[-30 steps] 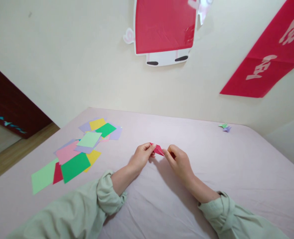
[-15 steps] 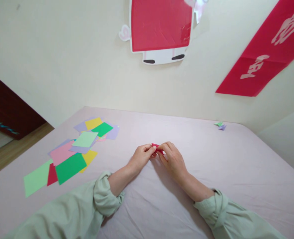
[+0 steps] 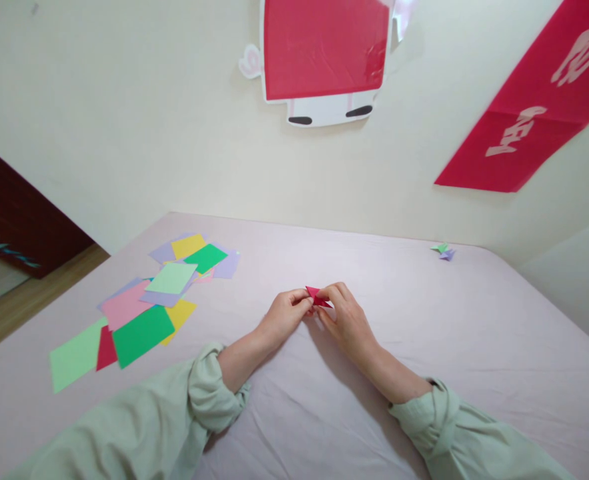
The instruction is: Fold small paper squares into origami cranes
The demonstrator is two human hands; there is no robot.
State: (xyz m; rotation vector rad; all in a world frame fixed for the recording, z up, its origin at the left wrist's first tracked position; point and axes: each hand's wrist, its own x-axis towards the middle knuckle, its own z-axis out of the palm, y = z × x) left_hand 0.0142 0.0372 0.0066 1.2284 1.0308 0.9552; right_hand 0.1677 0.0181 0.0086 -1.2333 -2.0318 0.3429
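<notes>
A small folded piece of red paper (image 3: 316, 295), with pointed corners, is held up between my two hands just above the sheet-covered surface. My left hand (image 3: 285, 315) pinches it from the left with thumb and fingers. From the right, my right hand (image 3: 347, 321) has its thumb and fingertips closed on the other side. The fingertips hide part of the folds.
On the left, sheets of coloured paper (image 3: 143, 337) overlap on the pale pink sheet (image 3: 274, 247). Two small folded paper pieces, a green one (image 3: 440, 248) and a purple one (image 3: 447, 255), lie at the back right. Behind rises a wall (image 3: 184, 133) with red decorations.
The red paper shows more of its folded points between my fingers, with a corner sticking out at lower right. Both hands stay in nearly the same place; the view has shifted slightly.
</notes>
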